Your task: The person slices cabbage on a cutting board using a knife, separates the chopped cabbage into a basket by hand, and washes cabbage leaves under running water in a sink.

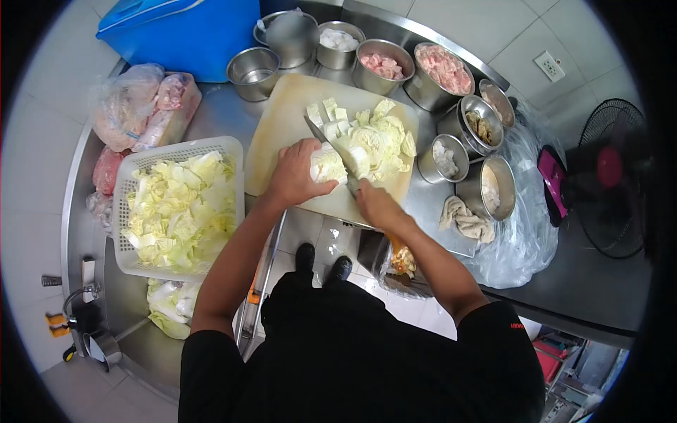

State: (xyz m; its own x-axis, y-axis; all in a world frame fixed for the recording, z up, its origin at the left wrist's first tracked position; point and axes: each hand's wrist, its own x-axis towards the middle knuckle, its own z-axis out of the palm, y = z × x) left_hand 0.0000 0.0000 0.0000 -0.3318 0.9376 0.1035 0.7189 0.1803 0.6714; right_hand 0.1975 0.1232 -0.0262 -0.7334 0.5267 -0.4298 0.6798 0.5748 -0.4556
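A: How much of the knife (337,146) is concealed?
B: Its handle is covered by the right hand (379,209), so its shape cannot be made out.
A: And the cabbage piece (328,166)?
B: Its left side is hidden by the left hand (295,171).
A: Is anything cropped?
B: The blue container (183,39) is cut off by the top edge.
A: Can the red lettering (518,326) be read?
B: It is shown too small.
A: And the lower cabbage (171,310)?
B: It is partly hidden by the white basket (239,176).
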